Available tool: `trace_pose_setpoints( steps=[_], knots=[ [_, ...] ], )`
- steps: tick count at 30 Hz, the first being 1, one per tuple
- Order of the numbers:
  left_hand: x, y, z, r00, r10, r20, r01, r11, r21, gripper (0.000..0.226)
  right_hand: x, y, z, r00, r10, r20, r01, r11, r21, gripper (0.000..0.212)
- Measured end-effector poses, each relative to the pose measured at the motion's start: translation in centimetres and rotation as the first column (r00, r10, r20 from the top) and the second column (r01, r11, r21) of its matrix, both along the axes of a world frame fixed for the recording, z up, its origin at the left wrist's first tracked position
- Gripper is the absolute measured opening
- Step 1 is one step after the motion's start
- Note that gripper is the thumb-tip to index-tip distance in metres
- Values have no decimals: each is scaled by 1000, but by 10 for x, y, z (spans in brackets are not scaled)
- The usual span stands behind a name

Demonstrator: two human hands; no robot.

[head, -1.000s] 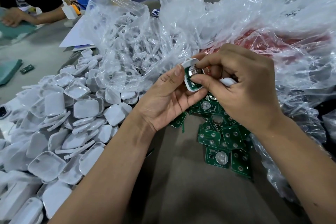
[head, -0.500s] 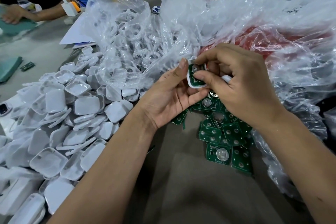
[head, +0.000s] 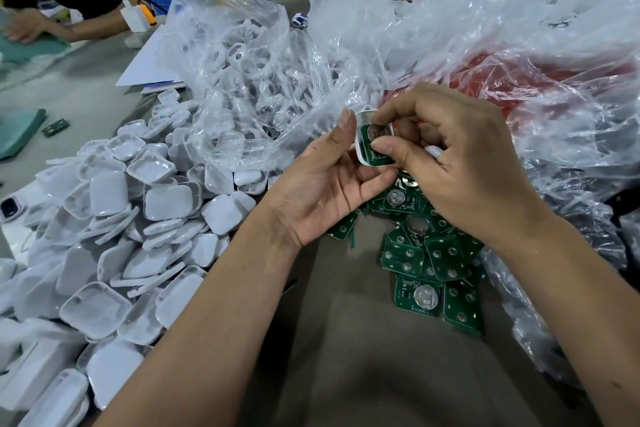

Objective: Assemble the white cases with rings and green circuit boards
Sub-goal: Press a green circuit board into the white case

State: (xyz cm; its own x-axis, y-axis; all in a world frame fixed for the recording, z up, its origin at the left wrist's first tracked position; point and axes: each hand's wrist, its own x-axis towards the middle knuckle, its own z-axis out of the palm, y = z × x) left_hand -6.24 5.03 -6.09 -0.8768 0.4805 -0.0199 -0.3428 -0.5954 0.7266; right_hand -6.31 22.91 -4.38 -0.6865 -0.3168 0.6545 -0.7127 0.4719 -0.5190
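My left hand grips a white case by its edge, thumb along the left rim and fingers underneath. Inside the case sits a green circuit board with a round metal cell. My right hand pinches that board with thumb and forefinger and presses it into the case. Another white piece pokes out from under my right fingers. A heap of loose green boards lies on the table below my hands. A large pile of white case halves fills the left side.
A clear plastic bag of white ring parts lies behind the pile. More crumpled clear plastic over something red covers the right. Another person's arm, a charger, a bottle and a drink cup stand at the far left edge.
My hands have shifted slightly up and right with the case. The right thumb and forefinger have moved over the board, pushing it deeper into the case.
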Motion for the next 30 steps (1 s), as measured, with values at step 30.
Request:
trace_pose_setpoints(
  steps=[30],
  knots=[
    [0,1,-1,1000,-8,7,8,1000,-12,50,0,-1,2,998,-43,-45,45,998,47,15]
  ],
)
